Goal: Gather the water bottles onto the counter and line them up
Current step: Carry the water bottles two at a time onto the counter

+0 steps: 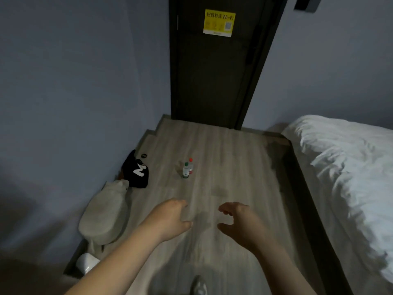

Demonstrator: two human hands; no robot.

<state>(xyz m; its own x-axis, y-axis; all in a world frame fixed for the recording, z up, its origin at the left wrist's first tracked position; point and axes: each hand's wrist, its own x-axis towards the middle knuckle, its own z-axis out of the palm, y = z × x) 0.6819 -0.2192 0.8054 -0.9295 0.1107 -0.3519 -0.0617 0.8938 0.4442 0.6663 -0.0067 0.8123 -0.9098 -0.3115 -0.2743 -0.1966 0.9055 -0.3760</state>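
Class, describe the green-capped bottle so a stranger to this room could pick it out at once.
Start at the dark door with the yellow sign; on the pale wood-look floor before it, right of a black bag with white lettering, stand two small clear plastic bottles. The green-capped bottle is the nearer one, just left of the red-capped bottle.

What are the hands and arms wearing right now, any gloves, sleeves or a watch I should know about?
Nothing shows on them. The left hand and right hand are bare, without gloves; no ring is plain in this dim, slightly blurred view. The left forearm and right forearm are uncovered as far as the frame's edge: no sleeve, watch or wristband in sight.
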